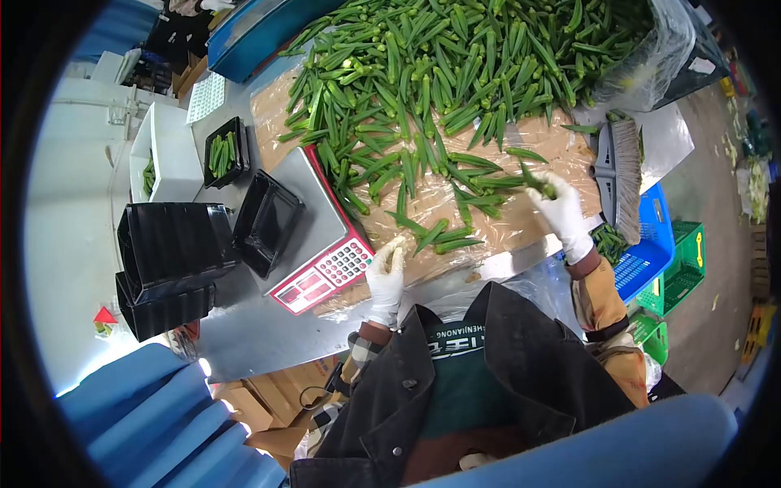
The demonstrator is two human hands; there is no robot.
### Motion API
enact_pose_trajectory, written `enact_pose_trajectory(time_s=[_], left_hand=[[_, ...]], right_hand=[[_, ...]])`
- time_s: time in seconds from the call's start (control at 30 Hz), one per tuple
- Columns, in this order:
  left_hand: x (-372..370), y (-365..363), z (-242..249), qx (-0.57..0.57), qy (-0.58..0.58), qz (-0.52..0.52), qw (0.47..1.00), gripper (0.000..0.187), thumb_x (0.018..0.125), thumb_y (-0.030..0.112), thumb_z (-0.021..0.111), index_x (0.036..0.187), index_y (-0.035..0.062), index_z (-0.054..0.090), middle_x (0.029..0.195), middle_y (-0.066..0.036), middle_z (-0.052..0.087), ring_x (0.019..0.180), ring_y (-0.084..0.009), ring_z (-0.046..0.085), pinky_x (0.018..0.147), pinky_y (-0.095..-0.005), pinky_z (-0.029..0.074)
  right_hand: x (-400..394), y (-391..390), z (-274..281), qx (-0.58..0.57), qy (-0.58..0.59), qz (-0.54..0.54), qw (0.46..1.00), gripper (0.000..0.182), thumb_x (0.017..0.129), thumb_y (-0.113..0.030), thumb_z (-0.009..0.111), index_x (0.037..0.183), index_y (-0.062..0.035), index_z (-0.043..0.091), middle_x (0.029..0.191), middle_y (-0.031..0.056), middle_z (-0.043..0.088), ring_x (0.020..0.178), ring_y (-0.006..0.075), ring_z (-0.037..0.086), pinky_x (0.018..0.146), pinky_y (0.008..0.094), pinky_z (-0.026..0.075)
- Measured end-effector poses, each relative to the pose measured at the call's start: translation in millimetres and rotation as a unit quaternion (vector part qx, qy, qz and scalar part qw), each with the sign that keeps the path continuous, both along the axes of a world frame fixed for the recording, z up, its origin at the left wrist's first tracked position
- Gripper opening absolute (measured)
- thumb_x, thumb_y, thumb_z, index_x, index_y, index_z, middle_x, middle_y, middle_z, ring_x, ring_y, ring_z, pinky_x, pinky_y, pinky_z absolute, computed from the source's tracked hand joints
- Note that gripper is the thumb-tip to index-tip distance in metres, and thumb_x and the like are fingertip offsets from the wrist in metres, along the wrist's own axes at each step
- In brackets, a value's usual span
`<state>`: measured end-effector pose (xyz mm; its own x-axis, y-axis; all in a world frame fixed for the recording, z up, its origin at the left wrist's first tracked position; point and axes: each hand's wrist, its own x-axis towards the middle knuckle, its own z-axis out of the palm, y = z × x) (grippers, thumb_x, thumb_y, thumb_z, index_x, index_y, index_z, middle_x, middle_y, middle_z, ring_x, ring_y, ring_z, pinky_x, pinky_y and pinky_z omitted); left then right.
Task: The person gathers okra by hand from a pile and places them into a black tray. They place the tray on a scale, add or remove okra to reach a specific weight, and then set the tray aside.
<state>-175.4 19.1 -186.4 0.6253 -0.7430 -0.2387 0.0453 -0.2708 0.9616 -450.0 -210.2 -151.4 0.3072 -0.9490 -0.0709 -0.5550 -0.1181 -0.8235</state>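
Observation:
A large heap of green okra (455, 65) covers the back of the table, with looser pods nearer the front. My right hand (560, 207), in a white glove, is closed on okra at the right edge of the loose pods. My left hand (386, 276), also gloved, rests by the front corner of the red scale (303, 236), its fingers together; whether anything is in them is too small to tell. An empty black tray (266, 221) sits tilted on the scale. Another black tray (225, 152) with okra in it stands behind the scale.
Stacked black trays (175, 252) stand at the left, near a white box (167, 154) holding some okra. A grey brush (618, 175) lies at the table's right edge. Blue (651, 252) and green crates (690, 264) are below it. A plastic-lined bin (667, 57) is at the back right.

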Motion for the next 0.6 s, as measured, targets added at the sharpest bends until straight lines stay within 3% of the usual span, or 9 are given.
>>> enact_pose_trajectory(time_s=[0.03,0.13,0.23,0.37,0.43,0.47,0.5,0.53,0.6], left_hand=[[-0.5,-1.7,1.4,0.003,-0.015,-0.011,1.000,0.023,0.094,0.001,0.062,0.116,-0.0046,0.066,0.113,-0.013,0.069,0.103,-0.0173,0.066,0.093,-0.0290,0.051],[-3.5,-6.0,3.1,0.003,-0.049,-0.038,0.998,0.023,0.094,0.001,0.061,0.116,-0.0049,0.066,0.112,-0.013,0.070,0.103,-0.0172,0.066,0.094,-0.0287,0.051],[-12.0,-10.5,4.6,-0.011,-0.047,-0.047,0.998,0.023,0.094,0.001,0.061,0.116,-0.0048,0.066,0.112,-0.013,0.069,0.103,-0.0174,0.066,0.094,-0.0288,0.051],[-11.1,-14.3,11.9,-0.003,-0.017,-0.045,0.999,0.024,0.095,0.001,0.060,0.117,-0.0046,0.066,0.114,-0.012,0.069,0.104,-0.0177,0.065,0.094,-0.0292,0.051],[-3.1,-15.4,6.4,0.001,-0.017,-0.039,0.999,0.024,0.095,0.002,0.059,0.117,-0.0046,0.065,0.115,-0.012,0.068,0.105,-0.0174,0.065,0.094,-0.0291,0.051],[3.2,-15.0,3.6,0.002,-0.021,-0.034,0.999,0.024,0.096,0.003,0.058,0.117,-0.0047,0.065,0.115,-0.012,0.068,0.105,-0.0171,0.064,0.094,-0.0290,0.051],[8.3,-13.9,2.3,0.004,-0.025,-0.026,0.999,0.024,0.096,0.003,0.058,0.117,-0.0048,0.065,0.116,-0.012,0.068,0.105,-0.0169,0.064,0.094,-0.0290,0.051],[11.0,-15.0,7.0,0.006,-0.044,-0.021,0.999,0.024,0.098,0.005,0.057,0.118,-0.0047,0.065,0.115,-0.011,0.068,0.106,-0.0164,0.063,0.094,-0.0286,0.051],[12.8,-19.4,18.3,0.015,-0.023,-0.012,1.000,0.024,0.098,0.005,0.057,0.118,-0.0045,0.065,0.115,-0.011,0.068,0.106,-0.0165,0.063,0.093,-0.0287,0.051]], right_hand=[[-0.4,-7.0,5.6,-0.017,0.036,-0.022,0.999,0.031,0.080,-0.009,0.076,0.110,-0.0067,0.069,0.093,0.0064,0.069,0.082,0.0169,0.066,0.073,0.0296,0.054],[29.5,-1.2,12.9,-0.120,0.141,0.050,0.981,0.029,0.078,-0.012,0.074,0.106,-0.0131,0.070,0.099,0.0098,0.069,0.095,0.0270,0.066,0.081,0.0361,0.054],[65.5,-6.0,-33.2,-0.189,0.186,0.159,0.951,0.030,0.075,-0.014,0.075,0.104,-0.0165,0.068,0.093,0.0085,0.067,0.093,0.0300,0.063,0.080,0.0392,0.053],[52.4,-8.3,-10.4,-0.165,0.165,0.080,0.969,0.033,0.075,-0.013,0.075,0.106,-0.0160,0.066,0.094,0.0124,0.065,0.088,0.0317,0.063,0.077,0.0402,0.053],[-7.0,-12.7,10.6,-0.074,0.063,0.085,0.992,0.029,0.078,-0.017,0.076,0.103,-0.0082,0.066,0.088,0.0162,0.064,0.083,0.0335,0.063,0.072,0.0396,0.051],[-44.5,-13.8,40.2,-0.009,0.098,0.136,0.986,0.024,0.080,-0.010,0.073,0.101,-0.0025,0.066,0.077,0.0107,0.060,0.071,0.0145,0.056,0.067,0.0314,0.048],[-80.3,-12.7,66.6,0.094,0.169,0.161,0.968,0.027,0.077,-0.008,0.073,0.102,-0.0016,0.066,0.074,0.0085,0.059,0.069,0.0120,0.052,0.066,0.0307,0.047],[-110.2,-7.1,84.4,0.150,0.167,0.168,0.960,0.028,0.075,-0.008,0.075,0.101,-0.0011,0.067,0.079,0.0083,0.065,0.072,0.0124,0.057,0.068,0.0308,0.049],[-138.0,4.6,100.9,0.109,0.258,0.076,0.957,0.028,0.076,-0.008,0.076,0.102,-0.0002,0.070,0.091,0.0089,0.071,0.083,0.0128,0.065,0.076,0.0283,0.052]])
